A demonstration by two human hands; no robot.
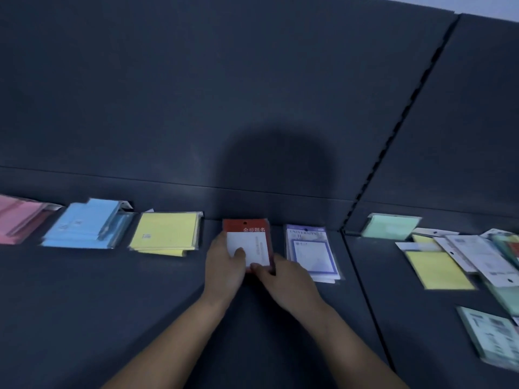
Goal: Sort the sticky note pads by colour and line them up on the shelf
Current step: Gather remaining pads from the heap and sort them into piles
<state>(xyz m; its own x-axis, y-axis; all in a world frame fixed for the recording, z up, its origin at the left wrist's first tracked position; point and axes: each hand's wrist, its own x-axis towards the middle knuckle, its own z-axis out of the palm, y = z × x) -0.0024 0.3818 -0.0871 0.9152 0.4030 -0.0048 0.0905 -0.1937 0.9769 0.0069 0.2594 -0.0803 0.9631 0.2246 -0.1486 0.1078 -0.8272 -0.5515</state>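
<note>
While both our hands are on the red-bordered sticky note pack with the white middle, we'd say the row is roughly half done. Left of the red pack there's a yellow stack, a light blue stack, then a pink stack; just right of it lies a purple-framed pack. Our left hand and right hand have fingers clamped on its near end, flat on the dark grey shelf. Further right, a mint green pad and a jumbled heap of mixed packs look unsorted.
</note>
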